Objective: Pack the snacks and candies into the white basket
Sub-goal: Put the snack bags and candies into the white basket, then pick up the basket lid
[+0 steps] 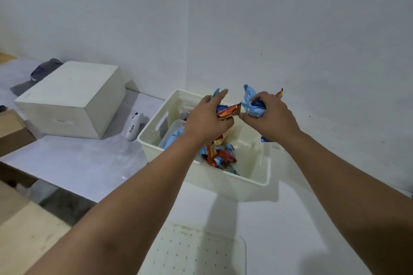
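Over the basket [266, 169], near the worktop's back edge, both hands' fingers [257, 98] bunch light, crinkly, slippery snacks [230, 111]; pinch mid-wrapper.

A closed white box [69, 98] sits on the white table [73, 167] at the left, near the wall [290, 18]. Behind its far corner lies a dark grey bag [43, 69]. Just right of the box lies a small white device [134, 128] with black writing. A brown cardboard box [12, 129] shows at the left edge. A white perforated tray [196, 252] lies at the bottom edge.
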